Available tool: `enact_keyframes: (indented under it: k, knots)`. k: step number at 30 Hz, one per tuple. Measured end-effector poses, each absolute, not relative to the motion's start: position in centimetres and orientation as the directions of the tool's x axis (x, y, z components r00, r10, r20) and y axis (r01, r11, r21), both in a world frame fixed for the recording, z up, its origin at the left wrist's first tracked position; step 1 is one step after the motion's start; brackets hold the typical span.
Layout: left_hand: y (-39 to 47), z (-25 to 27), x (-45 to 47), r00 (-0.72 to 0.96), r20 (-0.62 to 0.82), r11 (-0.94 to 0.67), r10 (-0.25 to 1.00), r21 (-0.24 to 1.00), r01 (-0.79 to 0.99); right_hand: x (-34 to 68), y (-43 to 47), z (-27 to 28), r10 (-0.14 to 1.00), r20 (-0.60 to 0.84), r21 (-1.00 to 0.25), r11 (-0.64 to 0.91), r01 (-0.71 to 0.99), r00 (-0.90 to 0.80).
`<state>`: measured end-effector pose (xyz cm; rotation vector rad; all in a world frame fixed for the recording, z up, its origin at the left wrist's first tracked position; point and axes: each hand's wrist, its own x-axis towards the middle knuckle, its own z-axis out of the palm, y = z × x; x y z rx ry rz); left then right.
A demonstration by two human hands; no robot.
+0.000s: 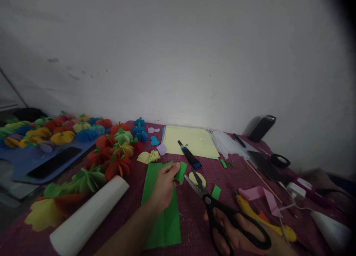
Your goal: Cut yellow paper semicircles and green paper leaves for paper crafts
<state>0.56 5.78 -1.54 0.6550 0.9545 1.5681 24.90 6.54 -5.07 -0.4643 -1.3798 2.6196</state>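
Note:
Between the thumb and fingers of my left hand is a small folded green paper piece. Beneath that hand lies a large green paper sheet on the purple cloth. My right hand has its fingers through the handles of black-handled scissors. The scissor blades are spread apart and point toward the green piece, not touching it. Partly behind the blades rests a pale yellow paper circle. Another small green paper piece lies to the right of the blades.
Colourful paper pumpkins crowd the left side, near a white roll and a phone. Behind my hands are pale yellow sheets and a dark blue-ended tool. A yellow glue gun or cutter-like tool and pink ribbon lie right.

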Motion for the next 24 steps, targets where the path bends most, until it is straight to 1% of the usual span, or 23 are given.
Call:
enact_keyframes:
  k: [5, 10, 14, 19, 24]
  knots:
    - [5.8, -1.7, 1.0, -0.200, -0.058, -0.039, 0.978, 0.894, -0.446, 24.7, 6.5, -4.6, 0.275, -0.172, -0.816, -0.578, -0.020, -0.946]
    - [5.9, -1.9, 1.3, -0.204, -0.025, -0.059, 0.979, 0.917, -0.394, 24.3, 6.4, -3.6, 0.300, -0.138, -0.838, -0.544, -0.050, -0.944]
    - [5.8, -1.9, 1.4, -0.166, -0.006, -0.058, 0.986, 0.924, -0.377, 24.6, 6.6, -4.3, 0.308, -0.137, -0.841, -0.539, -0.054, -0.941]
    - [5.6, -1.9, 1.5, -0.152, -0.026, -0.030, 0.988, 0.935, -0.354, 25.4, 7.0, -5.7, 0.315, -0.141, -0.851, -0.523, -0.048, -0.938]
    - [5.6, -1.6, 1.6, -0.150, -0.038, -0.016, 0.988, 0.941, -0.339, 25.3, 7.0, -4.7, 0.325, -0.115, -0.854, -0.515, -0.074, -0.939]
